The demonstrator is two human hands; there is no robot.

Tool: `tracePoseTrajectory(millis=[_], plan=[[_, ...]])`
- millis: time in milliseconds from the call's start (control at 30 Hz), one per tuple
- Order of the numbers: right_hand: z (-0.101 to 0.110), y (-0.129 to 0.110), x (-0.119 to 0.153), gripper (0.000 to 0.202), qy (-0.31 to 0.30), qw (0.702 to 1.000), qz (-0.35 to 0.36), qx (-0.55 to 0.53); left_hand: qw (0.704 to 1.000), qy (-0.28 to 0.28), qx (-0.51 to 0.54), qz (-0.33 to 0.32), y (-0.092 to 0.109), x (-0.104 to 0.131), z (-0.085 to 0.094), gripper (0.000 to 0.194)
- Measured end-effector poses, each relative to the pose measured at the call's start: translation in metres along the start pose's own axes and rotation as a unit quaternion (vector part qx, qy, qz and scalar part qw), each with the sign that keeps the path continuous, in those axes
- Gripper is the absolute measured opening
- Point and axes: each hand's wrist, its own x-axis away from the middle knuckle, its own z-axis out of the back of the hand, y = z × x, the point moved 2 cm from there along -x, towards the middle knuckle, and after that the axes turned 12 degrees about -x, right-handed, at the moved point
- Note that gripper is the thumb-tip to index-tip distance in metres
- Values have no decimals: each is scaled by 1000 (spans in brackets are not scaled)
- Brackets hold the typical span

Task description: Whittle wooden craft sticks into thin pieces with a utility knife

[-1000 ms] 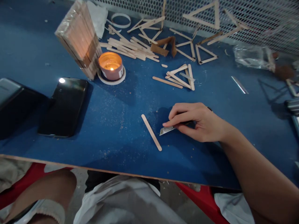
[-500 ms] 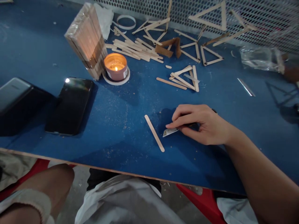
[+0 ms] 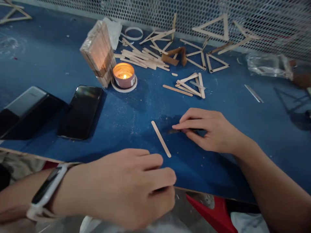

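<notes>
Right hand (image 3: 206, 131) pinches the blade (image 3: 173, 131) just beside the lone stick (image 3: 161, 139) flat on the blue table (image 3: 116, 129); left hand (image 3: 121, 187) curled, can't tell if holding anything; I'd pin the wood, fingertips clear of the edge.

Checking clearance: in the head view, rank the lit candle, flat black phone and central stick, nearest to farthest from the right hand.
1. Central stick, just left of the right hand
2. Lit candle, back left
3. Flat black phone, farther left

From the lone stick (image 3: 161, 139), there's room toward 12 o'clock; the lit candle (image 3: 125, 78) blocks 11, the right hand (image 3: 215, 131) 3.
</notes>
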Motion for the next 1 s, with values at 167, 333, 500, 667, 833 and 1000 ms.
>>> tracePoseTrajectory(millis=[167,333,500,667,833,1000], plan=[[-2,6,1,29,-28,999,-11,-21,1000,15,-9,-9,-5,-58,2,26],[-2,9,2,31,-59,997,-17,-42,998,32,-55,-28,-3,-85,-1,33],[3,7,4,31,-94,989,-31,-109,988,81,-125,-41,-7,-94,-6,32],[5,6,3,28,-90,984,-60,-141,981,124,-141,-58,-10,-97,-12,20],[3,6,2,26,-94,986,-63,-126,980,132,-143,-46,-14,-93,-19,19],[6,-4,4,23,-154,963,-74,-207,964,122,-27,-235,0,-80,-27,33]])
